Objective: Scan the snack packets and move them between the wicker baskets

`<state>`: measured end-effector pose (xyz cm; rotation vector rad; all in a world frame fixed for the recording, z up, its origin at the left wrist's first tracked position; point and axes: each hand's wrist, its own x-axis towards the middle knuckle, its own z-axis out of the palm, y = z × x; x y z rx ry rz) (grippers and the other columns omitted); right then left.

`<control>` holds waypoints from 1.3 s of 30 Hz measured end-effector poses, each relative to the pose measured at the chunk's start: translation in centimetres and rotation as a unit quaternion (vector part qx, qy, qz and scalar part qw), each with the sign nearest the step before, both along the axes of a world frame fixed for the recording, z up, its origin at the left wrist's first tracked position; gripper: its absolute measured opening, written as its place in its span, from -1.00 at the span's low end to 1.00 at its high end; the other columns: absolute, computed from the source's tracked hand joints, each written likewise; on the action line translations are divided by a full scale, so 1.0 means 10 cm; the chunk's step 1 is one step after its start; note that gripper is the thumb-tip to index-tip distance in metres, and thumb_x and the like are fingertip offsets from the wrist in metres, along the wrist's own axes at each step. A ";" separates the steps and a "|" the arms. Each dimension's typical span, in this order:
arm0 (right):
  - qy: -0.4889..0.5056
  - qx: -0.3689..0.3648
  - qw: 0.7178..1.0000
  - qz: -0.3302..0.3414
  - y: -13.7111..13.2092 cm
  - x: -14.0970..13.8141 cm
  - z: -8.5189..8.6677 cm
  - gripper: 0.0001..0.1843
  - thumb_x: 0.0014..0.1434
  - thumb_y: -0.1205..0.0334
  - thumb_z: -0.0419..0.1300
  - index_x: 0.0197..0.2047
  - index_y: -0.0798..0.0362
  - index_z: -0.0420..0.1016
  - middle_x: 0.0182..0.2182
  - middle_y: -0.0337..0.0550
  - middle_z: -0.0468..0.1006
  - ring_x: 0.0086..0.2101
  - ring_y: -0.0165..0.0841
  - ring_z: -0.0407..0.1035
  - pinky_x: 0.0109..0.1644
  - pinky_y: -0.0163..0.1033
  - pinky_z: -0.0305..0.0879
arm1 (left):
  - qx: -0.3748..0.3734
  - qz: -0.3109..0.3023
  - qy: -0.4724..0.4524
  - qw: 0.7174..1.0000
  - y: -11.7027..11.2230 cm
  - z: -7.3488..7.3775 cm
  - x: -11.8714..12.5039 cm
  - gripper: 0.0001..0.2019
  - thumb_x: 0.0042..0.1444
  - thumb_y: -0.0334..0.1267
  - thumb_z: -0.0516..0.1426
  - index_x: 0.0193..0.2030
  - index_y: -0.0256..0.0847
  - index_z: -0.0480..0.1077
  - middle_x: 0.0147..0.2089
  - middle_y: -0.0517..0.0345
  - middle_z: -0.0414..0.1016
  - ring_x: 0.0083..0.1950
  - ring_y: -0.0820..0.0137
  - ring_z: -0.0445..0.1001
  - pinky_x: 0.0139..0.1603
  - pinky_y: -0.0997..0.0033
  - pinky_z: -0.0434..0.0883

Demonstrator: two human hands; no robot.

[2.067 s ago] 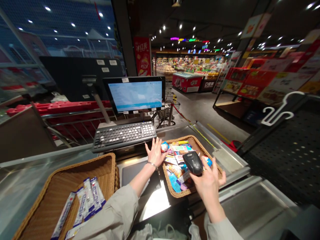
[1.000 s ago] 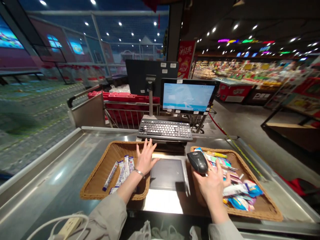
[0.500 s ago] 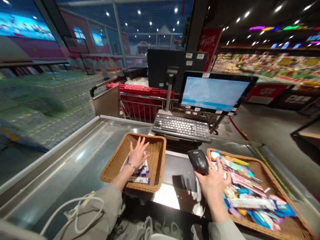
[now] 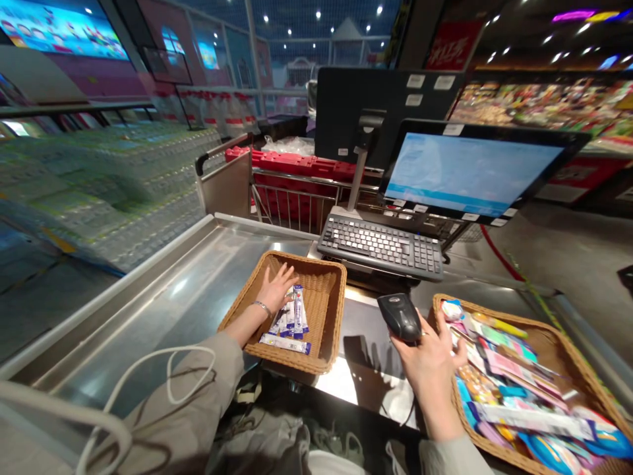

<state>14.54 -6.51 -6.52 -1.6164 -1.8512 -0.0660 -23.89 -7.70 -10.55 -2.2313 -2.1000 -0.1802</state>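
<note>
Now, left hand (image 4: 275, 290) near sachets (image 4: 298, 313), fingers apart, right hand (image 4: 431, 359), fingers clamped on scanner (image 4: 399, 316), red banner (image 4: 451, 47) marked 冰红茶

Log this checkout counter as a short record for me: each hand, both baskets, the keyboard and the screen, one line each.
Left hand: fingers spread, over the left basket; whether it touches the packets is unclear
Right hand: holding a black handheld scanner
Left basket: woven brown, several slim white-and-purple packets inside
Right basket: woven brown, jumble of colourful wrapped items
Keyboard: black, in front of the screen
Screen: lit, mostly blue, text unreadable
</note>
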 end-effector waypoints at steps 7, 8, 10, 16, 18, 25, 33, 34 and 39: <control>-0.011 0.004 1.000 0.000 0.02 0.01 -0.12 -0.48 0.15 -0.22 -0.02 -0.21 -0.03 0.58 -0.02 -0.04 0.61 0.25 0.00 0.17 0.28 0.28 -0.25 | -0.076 -0.095 0.021 0.992 0.19 -0.24 -0.05 -0.49 0.10 -0.34 0.26 0.22 0.01 0.39 0.44 -0.07 0.21 0.52 0.10 0.00 0.42 -0.40 -0.30; -0.014 0.008 1.000 -0.001 0.02 0.01 -0.13 -0.48 0.16 -0.21 -0.03 -0.22 -0.03 0.58 -0.03 -0.04 0.62 0.25 -0.01 0.18 0.29 0.28 -0.25 | -0.090 -0.106 0.022 0.990 0.22 -0.28 -0.04 -0.50 0.09 -0.34 0.27 0.19 0.01 0.41 0.43 -0.06 0.23 0.51 0.11 0.01 0.42 -0.40 -0.29; -0.019 0.012 1.000 -0.004 0.02 0.02 -0.16 -0.48 0.16 -0.22 -0.03 -0.24 -0.03 0.58 -0.03 -0.04 0.62 0.25 -0.02 0.18 0.29 0.26 -0.25 | -0.111 -0.119 0.022 0.986 0.27 -0.38 -0.02 -0.55 0.08 -0.36 0.27 0.13 0.00 0.44 0.41 -0.03 0.26 0.50 0.12 0.04 0.42 -0.40 -0.27; -0.027 -0.003 0.999 -0.031 0.01 0.07 -0.18 -0.48 0.15 -0.23 -0.03 -0.29 -0.05 0.60 -0.03 -0.08 0.62 0.25 -0.02 0.19 0.29 0.25 -0.22 | -0.107 -0.086 0.024 0.990 0.35 -0.53 -0.13 -0.71 0.11 -0.41 0.21 -0.02 -0.10 0.51 0.37 -0.04 0.33 0.47 0.12 0.13 0.44 -0.34 -0.18; -0.026 -0.012 0.999 -0.041 0.01 0.09 -0.18 -0.53 0.13 -0.19 0.01 -0.30 -0.06 0.60 -0.03 -0.09 0.62 0.24 -0.01 0.19 0.28 0.25 -0.18 | -0.103 -0.074 0.023 0.992 0.35 -0.54 -0.22 -0.76 0.15 -0.43 0.14 -0.08 -0.14 0.52 0.37 -0.06 0.33 0.47 0.13 0.13 0.44 -0.31 -0.13; -0.031 -0.009 0.998 -0.044 -0.02 0.13 -0.18 -0.52 0.14 -0.17 0.00 -0.24 -0.04 0.60 -0.04 -0.04 0.63 0.24 0.00 0.21 0.29 0.22 -0.14 | -0.136 -0.116 0.026 0.984 0.40 -0.63 -0.38 -0.75 0.22 -0.41 0.08 -0.14 -0.02 0.54 0.34 0.11 0.39 0.45 0.25 0.18 0.44 -0.18 -0.07; 0.005 -0.016 0.998 -0.063 0.00 0.13 -0.21 -0.46 0.10 -0.26 -0.02 -0.24 -0.04 0.58 -0.04 -0.03 0.62 0.22 0.03 0.24 0.28 0.27 -0.17 | -0.160 -0.144 0.033 0.976 0.44 -0.68 -0.52 -0.83 0.19 -0.33 0.18 -0.16 0.02 0.54 0.37 0.14 0.35 0.49 0.21 0.09 0.43 -0.27 -0.16; 0.007 -0.015 0.998 -0.062 0.00 0.14 -0.22 -0.45 0.11 -0.27 -0.03 -0.22 -0.04 0.58 -0.03 -0.02 0.62 0.21 0.04 0.24 0.27 0.28 -0.18 | -0.157 -0.148 0.033 0.976 0.44 -0.69 -0.55 -0.83 0.19 -0.33 0.18 -0.15 0.03 0.54 0.37 0.14 0.34 0.49 0.22 0.08 0.44 -0.26 -0.17; -0.001 -0.020 0.998 -0.063 -0.01 0.16 -0.24 -0.39 0.13 -0.33 -0.08 -0.19 -0.06 0.57 -0.02 -0.04 0.62 0.21 0.02 0.24 0.26 0.28 -0.17 | -0.145 -0.159 0.030 0.976 0.40 -0.77 -0.62 -0.84 0.26 -0.29 0.13 -0.14 0.01 0.53 0.36 0.13 0.36 0.49 0.31 0.10 0.46 -0.10 -0.12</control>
